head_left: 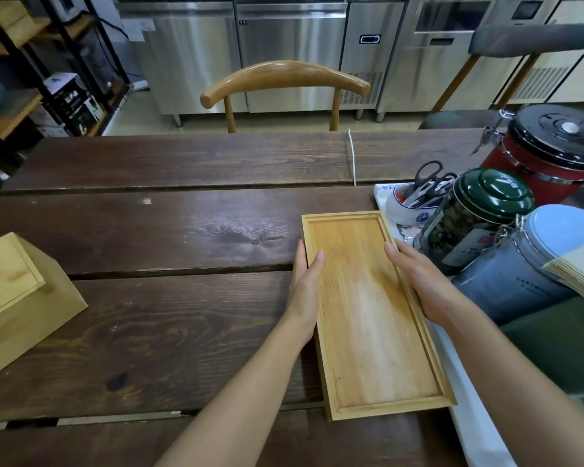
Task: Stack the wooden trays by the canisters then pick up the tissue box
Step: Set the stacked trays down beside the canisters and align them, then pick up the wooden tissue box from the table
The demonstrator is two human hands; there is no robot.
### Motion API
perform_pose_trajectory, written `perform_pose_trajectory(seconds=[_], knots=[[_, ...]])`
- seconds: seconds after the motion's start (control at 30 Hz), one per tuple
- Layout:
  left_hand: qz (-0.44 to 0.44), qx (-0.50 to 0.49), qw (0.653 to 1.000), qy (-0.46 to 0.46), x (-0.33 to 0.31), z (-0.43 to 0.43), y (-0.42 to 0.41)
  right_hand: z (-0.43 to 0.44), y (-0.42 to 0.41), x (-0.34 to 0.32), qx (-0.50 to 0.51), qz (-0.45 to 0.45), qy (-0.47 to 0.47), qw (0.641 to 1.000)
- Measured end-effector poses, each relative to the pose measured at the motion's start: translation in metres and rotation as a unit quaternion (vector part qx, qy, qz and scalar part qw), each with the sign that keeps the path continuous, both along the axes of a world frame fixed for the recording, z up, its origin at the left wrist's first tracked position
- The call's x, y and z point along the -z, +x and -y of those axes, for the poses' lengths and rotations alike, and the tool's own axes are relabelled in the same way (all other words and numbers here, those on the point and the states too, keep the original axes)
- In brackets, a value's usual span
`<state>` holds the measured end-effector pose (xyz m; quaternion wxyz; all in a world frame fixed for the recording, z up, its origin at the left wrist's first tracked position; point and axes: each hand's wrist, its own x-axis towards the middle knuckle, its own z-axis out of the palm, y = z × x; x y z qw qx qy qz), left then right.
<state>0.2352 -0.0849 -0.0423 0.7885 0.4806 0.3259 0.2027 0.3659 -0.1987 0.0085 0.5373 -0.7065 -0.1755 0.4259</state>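
A long light wooden tray [368, 318] lies on the dark table, just left of the canisters; its thick side suggests a stack, but I cannot tell. My left hand [305, 281] grips its left rim, thumb on the inside. My right hand [418, 281] clasps the right rim. The canisters stand to the right: a dark green tin [469, 217], a grey jar with a pale blue lid [533, 264] and a red jar with a black lid [553, 153]. The wooden tissue box [17, 301] sits at the table's left edge, tilted in this wide view.
A white tray [466, 409] runs under the canisters at the right. A white-and-blue bowl with scissors [418, 193] sits behind the wooden tray. A white cord [352, 156] crosses the far planks. A wooden chair [284, 79] stands beyond the table.
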Motion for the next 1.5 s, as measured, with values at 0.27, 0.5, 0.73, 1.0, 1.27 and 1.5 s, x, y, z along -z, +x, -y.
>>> perform_pose_trajectory(seconds=[0.27, 0.5, 0.73, 1.0, 1.27, 1.5], knots=[[-0.001, -0.003, 1.0, -0.02, 0.008, 0.062, -0.05, 0.068, -0.037, 0.011, 0.006, -0.04, -0.003, 0.999], [-0.029, -0.005, 0.999, -0.017, -0.009, 0.077, -0.063, 0.074, -0.053, 0.0, 0.024, -0.016, -0.049, 0.998], [-0.075, -0.05, 0.994, 0.058, -0.038, 0.06, -0.101, 0.076, -0.048, -0.028, 0.063, 0.126, -0.112, 0.984], [-0.193, -0.106, 0.94, 0.261, -0.079, -0.017, -0.214, 0.008, -0.112, -0.063, -0.02, 0.339, -0.156, 0.928], [-0.312, -0.181, 0.829, 0.427, -0.101, -0.104, -0.325, -0.123, -0.224, -0.07, -0.186, 0.36, -0.106, 0.908], [-0.441, -0.153, 0.742, 0.482, -0.076, -0.162, -0.381, -0.225, -0.316, -0.053, -0.278, 0.363, -0.096, 0.884]])
